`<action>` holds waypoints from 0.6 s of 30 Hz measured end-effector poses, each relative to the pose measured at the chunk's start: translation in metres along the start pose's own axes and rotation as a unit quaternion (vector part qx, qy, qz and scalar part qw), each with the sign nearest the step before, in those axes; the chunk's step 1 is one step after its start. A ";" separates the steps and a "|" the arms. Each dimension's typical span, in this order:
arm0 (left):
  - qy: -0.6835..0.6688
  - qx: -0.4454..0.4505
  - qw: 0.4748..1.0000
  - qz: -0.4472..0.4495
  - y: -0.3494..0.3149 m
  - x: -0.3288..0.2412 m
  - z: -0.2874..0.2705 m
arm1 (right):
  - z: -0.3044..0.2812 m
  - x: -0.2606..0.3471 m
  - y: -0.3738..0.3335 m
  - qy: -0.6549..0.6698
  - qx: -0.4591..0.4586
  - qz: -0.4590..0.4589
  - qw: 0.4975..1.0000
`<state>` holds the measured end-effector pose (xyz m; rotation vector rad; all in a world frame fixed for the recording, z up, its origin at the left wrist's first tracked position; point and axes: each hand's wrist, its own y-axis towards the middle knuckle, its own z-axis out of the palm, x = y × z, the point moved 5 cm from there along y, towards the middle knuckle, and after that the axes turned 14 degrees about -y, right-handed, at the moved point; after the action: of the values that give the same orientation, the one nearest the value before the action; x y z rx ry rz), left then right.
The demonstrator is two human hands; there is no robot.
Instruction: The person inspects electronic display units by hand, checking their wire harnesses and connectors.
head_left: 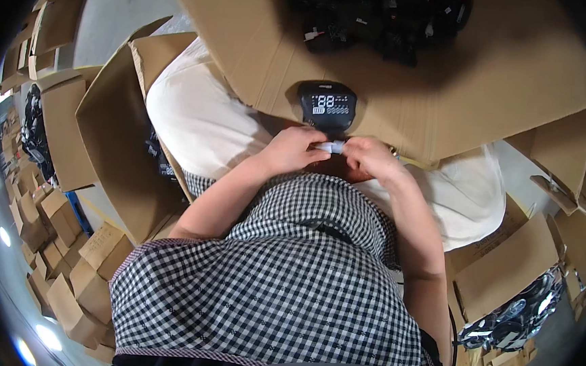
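Observation:
My left hand (294, 150) and my right hand (374, 159) meet in front of my lap. Between their closed fingertips they pinch a small whitish-blue connector (334, 147), the left hand at one end and the right hand at the other. Just beyond them, a black display unit (327, 105) with a lit screen lies face up near the near edge of a cardboard sheet (406, 116). Any wire running from the connector to the display is hard to make out.
Dark units (379, 19) lie piled on the far part of the cardboard. An open carton (124, 123) with display units inside stands at my left. At my right, another carton (511, 273) is beside plastic-wrapped black parts (518, 314). Many boxes (70, 303) fill the floor at left.

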<state>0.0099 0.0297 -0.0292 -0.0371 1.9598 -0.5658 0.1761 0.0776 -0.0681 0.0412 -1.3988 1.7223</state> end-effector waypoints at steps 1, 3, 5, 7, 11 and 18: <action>-0.010 -0.008 0.999 -0.041 -0.005 -0.003 -0.001 | -0.025 0.010 0.000 -0.058 -0.111 -0.028 0.992; -0.012 -0.050 0.997 -0.051 -0.008 -0.012 -0.009 | -0.085 0.028 0.008 -0.027 -0.267 -0.076 0.960; 0.026 -0.091 0.995 -0.032 -0.012 -0.029 -0.014 | -0.129 0.030 0.027 0.178 -0.340 -0.081 0.920; 0.081 -0.101 0.991 -0.038 -0.009 -0.048 -0.017 | -0.166 0.024 0.053 0.292 -0.372 -0.074 0.878; 0.106 -0.179 0.977 0.036 -0.004 -0.059 -0.017 | -0.203 0.014 0.094 0.427 -0.427 -0.076 0.794; -0.026 -0.198 0.980 -0.008 0.013 -0.045 -0.021 | -0.182 0.013 0.053 0.291 -0.458 -0.120 0.831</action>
<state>0.0152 0.0611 0.0109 -0.3132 1.9946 -0.1758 0.2216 0.2330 -0.1685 -0.7448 -1.5045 0.6199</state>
